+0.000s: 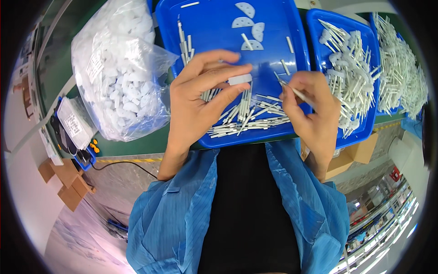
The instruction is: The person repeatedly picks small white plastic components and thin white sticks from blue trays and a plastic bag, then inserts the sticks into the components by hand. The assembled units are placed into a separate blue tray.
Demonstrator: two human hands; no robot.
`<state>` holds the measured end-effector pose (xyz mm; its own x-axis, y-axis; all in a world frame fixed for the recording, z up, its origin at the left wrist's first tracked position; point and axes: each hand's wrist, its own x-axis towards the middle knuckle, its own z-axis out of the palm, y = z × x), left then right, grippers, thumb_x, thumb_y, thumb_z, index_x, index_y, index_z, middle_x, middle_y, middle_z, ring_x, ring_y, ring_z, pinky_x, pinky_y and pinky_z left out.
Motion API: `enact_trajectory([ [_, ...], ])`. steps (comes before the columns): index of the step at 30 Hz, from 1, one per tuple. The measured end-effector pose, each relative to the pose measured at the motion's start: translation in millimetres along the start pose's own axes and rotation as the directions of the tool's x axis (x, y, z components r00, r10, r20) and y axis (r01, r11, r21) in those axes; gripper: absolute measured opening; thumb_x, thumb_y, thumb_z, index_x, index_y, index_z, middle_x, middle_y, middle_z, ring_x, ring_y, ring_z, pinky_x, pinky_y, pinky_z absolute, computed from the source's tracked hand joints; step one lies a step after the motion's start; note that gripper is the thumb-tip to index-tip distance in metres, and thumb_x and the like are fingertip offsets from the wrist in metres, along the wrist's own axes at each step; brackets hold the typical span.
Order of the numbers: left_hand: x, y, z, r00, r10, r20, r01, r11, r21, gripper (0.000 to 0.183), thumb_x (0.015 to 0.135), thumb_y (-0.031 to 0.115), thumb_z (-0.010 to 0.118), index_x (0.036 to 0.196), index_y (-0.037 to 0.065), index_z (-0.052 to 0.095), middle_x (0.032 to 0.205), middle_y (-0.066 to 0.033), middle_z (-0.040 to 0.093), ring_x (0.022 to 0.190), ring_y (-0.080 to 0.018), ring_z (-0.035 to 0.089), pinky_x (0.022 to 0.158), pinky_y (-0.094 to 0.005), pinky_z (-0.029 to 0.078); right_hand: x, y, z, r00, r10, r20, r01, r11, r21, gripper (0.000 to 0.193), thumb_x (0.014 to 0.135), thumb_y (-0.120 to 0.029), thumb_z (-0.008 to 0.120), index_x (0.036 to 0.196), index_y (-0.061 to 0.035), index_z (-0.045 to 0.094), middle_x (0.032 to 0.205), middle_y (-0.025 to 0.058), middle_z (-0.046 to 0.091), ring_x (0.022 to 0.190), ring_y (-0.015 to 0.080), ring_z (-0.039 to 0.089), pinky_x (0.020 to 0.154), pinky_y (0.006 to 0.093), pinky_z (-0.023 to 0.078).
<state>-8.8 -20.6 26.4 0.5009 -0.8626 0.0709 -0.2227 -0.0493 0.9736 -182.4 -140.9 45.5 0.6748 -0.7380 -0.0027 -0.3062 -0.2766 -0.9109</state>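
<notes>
Between the thumb and fingers of my left hand [194,98] is a small white plastic piece [240,79], its narrow edge turned toward me. My right hand [315,105] pinches a thin white rod [299,94] with a slim metallic tip pointing up and left, apart from the white piece. Both hands are over a blue tray [205,27]. Many loose white rods [246,123] lie in its near part, partly hidden by my left hand. Toward its far side are several flat white half-discs with small holes [243,23], one with a rod lying across it.
Left of the tray stands a clear plastic bag [123,82] full of white pieces. On the right, a second blue tray [315,23] holds rods joined to white pieces, with another heap of rods [399,68] beyond. A small labelled packet [75,123] lies far left; cardboard boxes [349,160] are below right.
</notes>
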Motion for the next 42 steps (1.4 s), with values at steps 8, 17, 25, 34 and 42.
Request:
enact_trajectory([
  [8, -8, -21, -6, 0.995, 0.037, -0.092, -0.068, 0.926, -0.372, 0.032, 0.097, -0.003, 0.056, 0.129, -0.006, 0.057, 0.113, -0.0206, 0.066, 0.104, -0.0290, 0.069, 0.081, -0.0352, 0.060, 1, -26, 45, 0.971, -0.143, 0.194, 0.117, 0.983, 0.142, 0.019, 0.091, 0.001, 0.067, 0.107, 0.0008, 0.057, 0.085, 0.0137, 0.071, 0.069, 0.0215, 0.073, 0.057, 0.0292, 0.055],
  [17, -8, -26, -1, 0.972, 0.074, -0.221, -0.164, 0.892, -0.422, 0.028, 0.096, -0.004, 0.056, 0.124, -0.007, 0.060, 0.116, -0.0222, 0.066, 0.102, -0.0292, 0.069, 0.085, -0.0349, 0.058, 6, -23, 64, 0.974, -0.097, 0.205, 0.080, 0.993, 0.088, 0.019, 0.098, -0.005, 0.058, 0.114, -0.0009, 0.050, 0.082, 0.0193, 0.067, 0.061, 0.0361, 0.068, 0.052, 0.0369, 0.052],
  [25, -8, -28, -7, 0.973, 0.053, -0.224, -0.131, 0.928, -0.348, 0.027, 0.090, -0.008, 0.064, 0.118, -0.007, 0.063, 0.114, -0.0217, 0.067, 0.098, -0.0225, 0.069, 0.079, -0.0300, 0.059, 6, -34, 60, 0.989, -0.057, 0.138, 0.067, 0.995, -0.071, 0.006, 0.096, -0.004, 0.061, 0.099, 0.0005, 0.059, 0.071, 0.0158, 0.065, 0.055, 0.0274, 0.067, 0.048, 0.0337, 0.049],
  [34, -7, -33, -4, 0.952, 0.114, -0.283, -0.233, 0.871, -0.432, 0.024, 0.084, -0.015, 0.068, 0.106, -0.009, 0.066, 0.111, -0.0216, 0.066, 0.101, -0.0239, 0.070, 0.082, -0.0279, 0.062, 8, -35, 58, 0.986, -0.090, 0.140, 0.094, 0.995, -0.020, 0.007, 0.095, -0.004, 0.062, 0.099, 0.0009, 0.061, 0.070, 0.0143, 0.066, 0.055, 0.0242, 0.067, 0.047, 0.0308, 0.048],
  [42, -9, -31, -1, 0.926, 0.195, -0.324, -0.321, 0.859, -0.400, 0.025, 0.081, -0.016, 0.070, 0.104, -0.009, 0.063, 0.111, -0.0216, 0.064, 0.100, -0.0248, 0.070, 0.085, -0.0306, 0.061, 19, -40, 49, 0.974, -0.145, 0.174, 0.150, 0.989, -0.015, 0.005, 0.094, -0.005, 0.064, 0.097, -0.0005, 0.063, 0.071, 0.0129, 0.066, 0.055, 0.0224, 0.066, 0.049, 0.0303, 0.048],
])
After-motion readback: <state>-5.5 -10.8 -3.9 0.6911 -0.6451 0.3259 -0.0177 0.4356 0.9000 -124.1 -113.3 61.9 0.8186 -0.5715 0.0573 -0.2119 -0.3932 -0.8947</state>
